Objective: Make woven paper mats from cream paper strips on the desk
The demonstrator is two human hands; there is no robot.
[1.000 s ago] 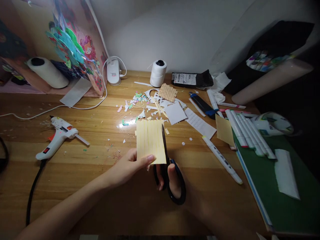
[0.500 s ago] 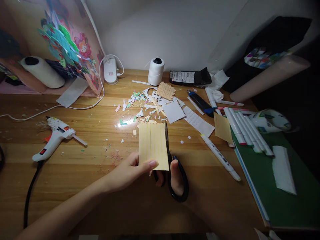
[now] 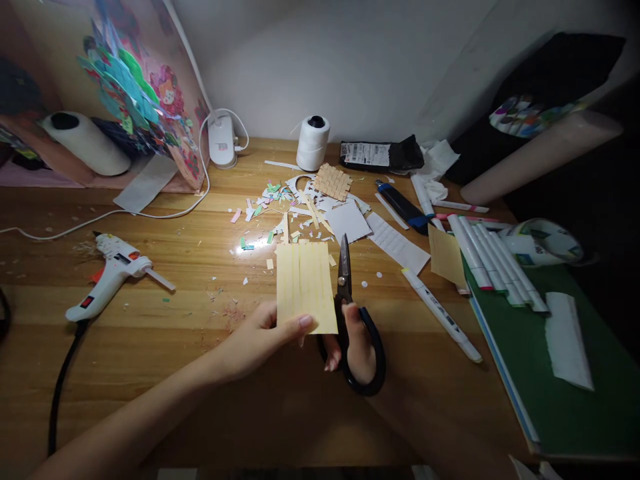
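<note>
My left hand (image 3: 260, 340) pinches the lower left part of a pale yellow card (image 3: 305, 280), thumb on top. Parallel lines run lengthwise down the card. Black-handled scissors (image 3: 344, 267) are in my right hand (image 3: 361, 350), with thumb and fingers through the loops. Their blades look closed, point away from me and stand just right of the card, apart from its upper edge. A narrow yellow strip (image 3: 286, 228) shows just beyond the card's far edge, among scattered paper scraps (image 3: 273, 197). My right fingers are partly hidden by the handles.
A glue gun (image 3: 113, 273) lies at left, its black cord running toward me. A marker (image 3: 440, 313) lies at right, near more markers on a green board (image 3: 590, 427). A utility knife (image 3: 403, 205), a brick-patterned piece (image 3: 333, 182) and a thread spool (image 3: 313, 147) are farther back.
The scissors have moved right, away from the card's right edge, and their blades now show clear of it. A narrow yellow strip now shows behind the card. My left hand has barely moved.
</note>
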